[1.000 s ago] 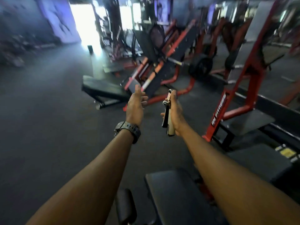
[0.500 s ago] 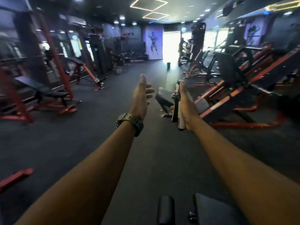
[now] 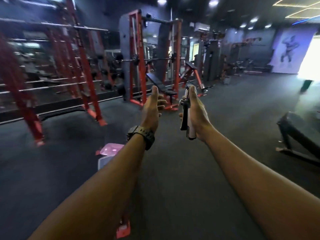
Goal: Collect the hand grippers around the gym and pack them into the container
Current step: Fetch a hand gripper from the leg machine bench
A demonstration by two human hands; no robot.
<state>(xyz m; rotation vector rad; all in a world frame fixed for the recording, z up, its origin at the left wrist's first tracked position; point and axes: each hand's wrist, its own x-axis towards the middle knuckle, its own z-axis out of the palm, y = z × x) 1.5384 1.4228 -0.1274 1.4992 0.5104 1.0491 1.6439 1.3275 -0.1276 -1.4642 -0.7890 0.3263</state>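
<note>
The right hand [image 3: 196,115] clasped a hand gripper [image 3: 186,115] upright, spring end up, probably to carry it to the pink-lidded container [image 3: 108,153] on the floor [image 3: 173,170], partly hidden behind the left forearm. The left hand [image 3: 152,108] hung empty, fingers loose. The gripper had a coiled metal spring, one black handle and one pale.

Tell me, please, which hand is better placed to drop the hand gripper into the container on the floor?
Right, probably: the right hand already holds the hand gripper. The left hand is empty and open, though the container lies on its side.
</note>
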